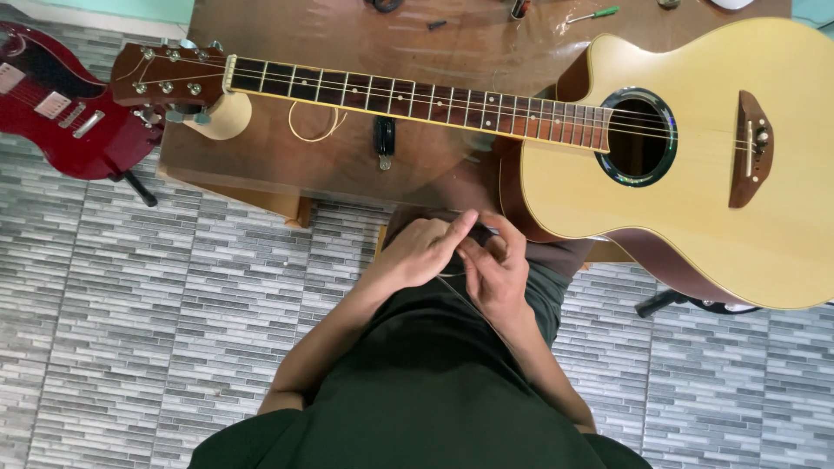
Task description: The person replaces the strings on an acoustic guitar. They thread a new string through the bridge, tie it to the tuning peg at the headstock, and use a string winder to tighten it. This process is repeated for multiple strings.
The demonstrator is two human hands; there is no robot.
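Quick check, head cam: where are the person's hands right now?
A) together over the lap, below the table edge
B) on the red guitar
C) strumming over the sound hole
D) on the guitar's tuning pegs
A: the left hand and right hand meet over the lap, fingers pinching something thin, clear of the acoustic guitar lying on the table.

acoustic guitar (pixel 695 165) lies flat across the brown wooden table (pixel 347 165), headstock on a pale neck rest (pixel 228 115). dark clip-like tool, maybe a capo (pixel 384 139), and a loose string coil (pixel 317 122) sit under the neck; green-handled screwdriver (pixel 595 14) at the far edge. red electric guitar (pixel 61 104) left, over grey tile floor (pixel 130 330).
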